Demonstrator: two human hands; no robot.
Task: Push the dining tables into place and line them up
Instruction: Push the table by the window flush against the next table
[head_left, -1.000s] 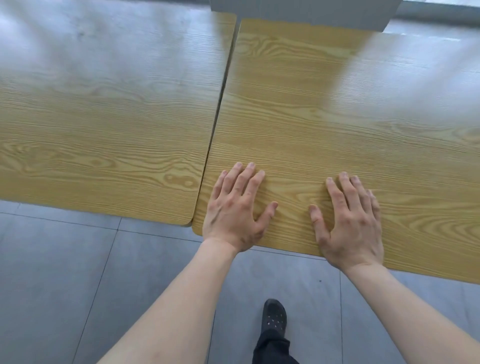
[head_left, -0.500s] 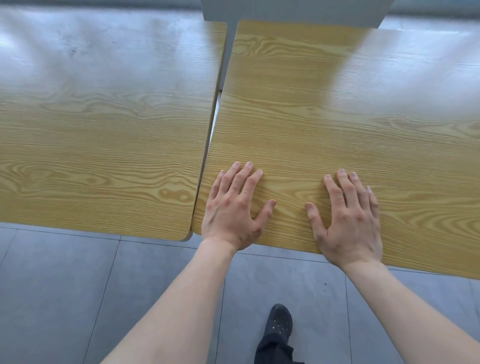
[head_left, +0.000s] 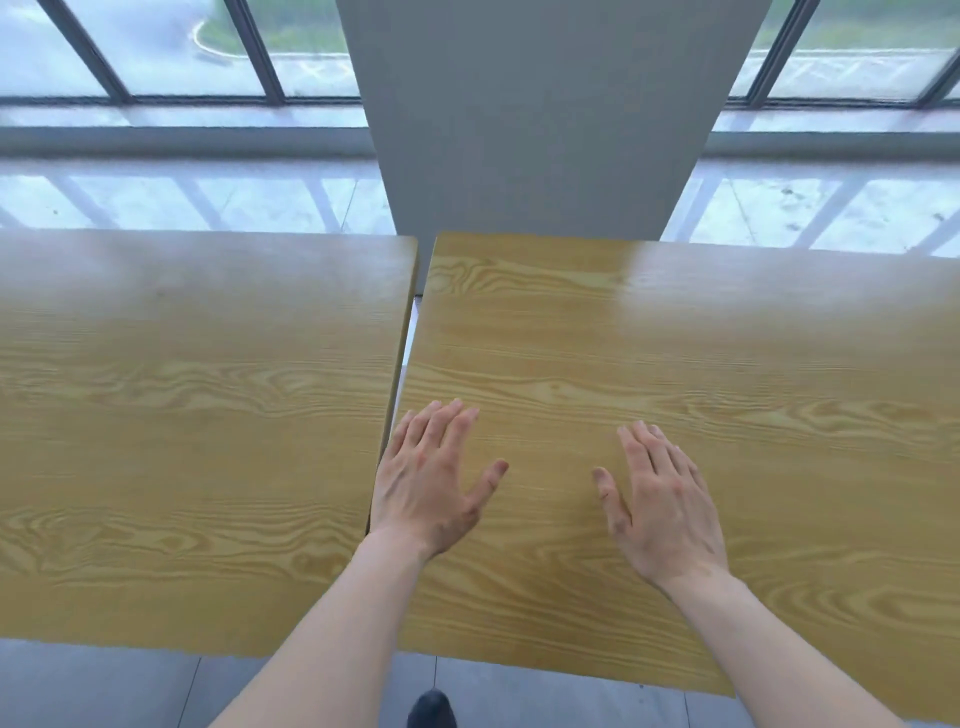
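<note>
Pushed toward the pillar (head_left: 535, 119), the right table (head_left: 727, 364) nearly matches the left table (head_left: 182, 389); a thin gap remains. Left hand (head_left: 431, 483) and right hand (head_left: 665, 509) rest flat, grasping nothing.

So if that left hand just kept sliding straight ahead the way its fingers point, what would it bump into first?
Nothing on the right table, whose top is bare ahead of the left hand. Past the far edge, the grey pillar looks like the first obstacle, though depth there is hard to judge.

Bright daylight from windows (head_left: 171, 49); glare on tabletops (head_left: 727, 291); edges wide-angle warped.
</note>
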